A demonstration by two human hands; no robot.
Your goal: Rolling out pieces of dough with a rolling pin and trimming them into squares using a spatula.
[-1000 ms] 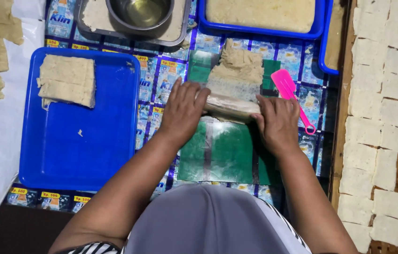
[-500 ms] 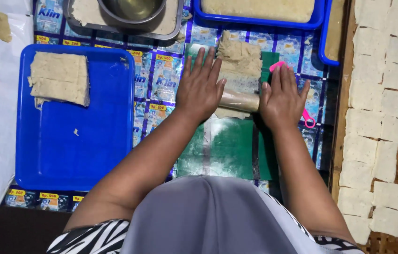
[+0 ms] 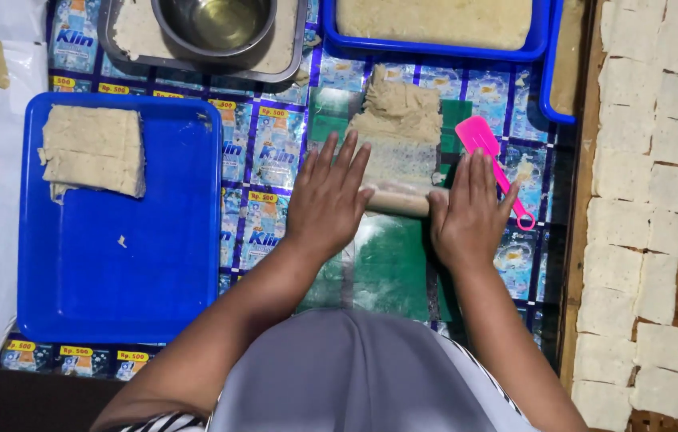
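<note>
Two flat palms — left hand [image 3: 327, 200] and right hand [image 3: 467, 212] — press a wooden rolling pin [image 3: 397, 198] over beige dough [image 3: 397, 132], fingers spread, grasping nothing.

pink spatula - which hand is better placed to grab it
Right, probably. The right hand lies flat on the rolling pin with its fingers beside the pink spatula, nearly touching its handle. The left hand sits on the pin's far end and would have to cross over the dough.
</note>
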